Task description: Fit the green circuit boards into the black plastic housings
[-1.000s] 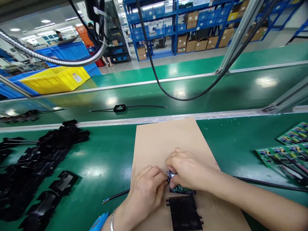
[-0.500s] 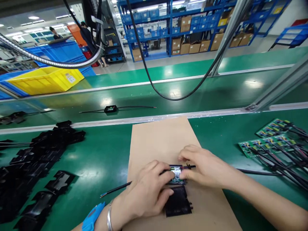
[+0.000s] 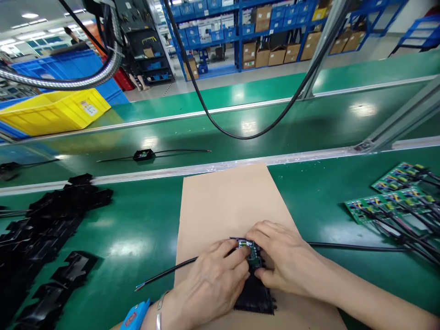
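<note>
A small green circuit board [image 3: 254,256] sits in a black plastic case [image 3: 255,298], whose flat half lies open on the near side. From the left, my left hand [image 3: 218,277] presses its fingertips on the board and the case edge. Curled around the right end of the case is my right hand [image 3: 287,261], thumb near and fingers far. A black cable [image 3: 167,273] with bare coloured wire ends comes out on the left under my left hand. Another black cable [image 3: 357,247] runs right from beneath my right hand. My fingers hide both cable entries.
Beneath the case lies a cardboard sheet [image 3: 223,201]. Black plastic cases [image 3: 65,215] are heaped at left; green circuit boards with cables [image 3: 388,201] lie at right. Beyond the metal rail [image 3: 154,173] rests a cased board with wires [image 3: 143,155]. A black cable loop [image 3: 240,136] hangs ahead.
My right hand has moved from the cable at the board's right end to close around the case end. My left fingers have shifted slightly over the board. The camera view has moved a little.
</note>
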Tool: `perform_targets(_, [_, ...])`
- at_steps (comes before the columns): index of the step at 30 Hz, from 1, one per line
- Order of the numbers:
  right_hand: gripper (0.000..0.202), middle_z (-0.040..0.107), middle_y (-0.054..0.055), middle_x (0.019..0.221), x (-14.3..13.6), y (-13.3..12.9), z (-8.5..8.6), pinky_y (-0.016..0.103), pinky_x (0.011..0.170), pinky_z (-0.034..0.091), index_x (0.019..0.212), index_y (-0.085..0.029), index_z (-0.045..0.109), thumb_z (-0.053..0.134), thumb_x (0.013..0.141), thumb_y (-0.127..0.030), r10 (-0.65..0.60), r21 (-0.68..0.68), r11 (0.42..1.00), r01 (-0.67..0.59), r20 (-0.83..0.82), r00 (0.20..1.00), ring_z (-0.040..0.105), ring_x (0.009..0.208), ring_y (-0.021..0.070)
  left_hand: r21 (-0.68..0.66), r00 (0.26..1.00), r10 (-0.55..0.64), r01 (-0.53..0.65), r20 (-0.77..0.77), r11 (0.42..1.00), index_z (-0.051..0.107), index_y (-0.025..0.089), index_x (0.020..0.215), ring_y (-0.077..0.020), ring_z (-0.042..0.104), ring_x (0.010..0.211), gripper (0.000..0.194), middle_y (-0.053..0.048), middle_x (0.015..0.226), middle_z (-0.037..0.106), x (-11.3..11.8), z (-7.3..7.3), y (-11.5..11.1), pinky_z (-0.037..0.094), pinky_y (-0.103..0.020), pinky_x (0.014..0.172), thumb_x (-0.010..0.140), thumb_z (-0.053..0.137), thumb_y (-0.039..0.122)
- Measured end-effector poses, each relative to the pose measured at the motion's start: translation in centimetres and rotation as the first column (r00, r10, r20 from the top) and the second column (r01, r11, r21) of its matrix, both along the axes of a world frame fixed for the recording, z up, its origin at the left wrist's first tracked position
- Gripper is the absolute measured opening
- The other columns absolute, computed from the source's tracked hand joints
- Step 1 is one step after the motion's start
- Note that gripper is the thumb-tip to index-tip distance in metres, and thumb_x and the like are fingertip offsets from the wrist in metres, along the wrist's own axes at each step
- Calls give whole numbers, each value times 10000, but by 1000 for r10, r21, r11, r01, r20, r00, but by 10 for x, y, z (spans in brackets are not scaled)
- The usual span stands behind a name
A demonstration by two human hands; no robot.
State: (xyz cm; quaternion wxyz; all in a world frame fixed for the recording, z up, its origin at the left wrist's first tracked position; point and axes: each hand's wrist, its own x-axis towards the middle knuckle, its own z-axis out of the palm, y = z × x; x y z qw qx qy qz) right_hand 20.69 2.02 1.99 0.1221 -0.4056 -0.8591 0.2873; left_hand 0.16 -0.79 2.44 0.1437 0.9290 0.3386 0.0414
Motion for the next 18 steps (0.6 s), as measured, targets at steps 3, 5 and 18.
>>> perform_targets(3, [439,572,57,997,-1,-1,-1,385,870,410,1055,-180,589,565,619,-136,-9,-7,1000,9,9,1000,508,955,239,27,1000,-4,4,-1,1000,569,169,907,-253,547,1066,137,-57,1150,611,2,-3,-1,512,-425,903,944,439,188])
perform_targets(5, [429,575,51,994,-1,1,0,378,867,408,1044,-180,589,582,618,-133,-7,-17,1000,7,6,1000,513,953,236,42,1000,-11,11,12,999,569,170,892,-248,554,1050,153,-58,1131,617,3,-3,0,511,-422,894,949,428,188])
perform_targets(18, [509,616,23,1001,4,15,19,311,829,452,1116,-200,609,815,651,-209,81,-128,988,-83,-21,996,579,940,213,-17,989,-144,145,34,989,546,164,894,-218,566,1026,132,-65,1132,612,-6,1,13,481,-372,891,918,418,185])
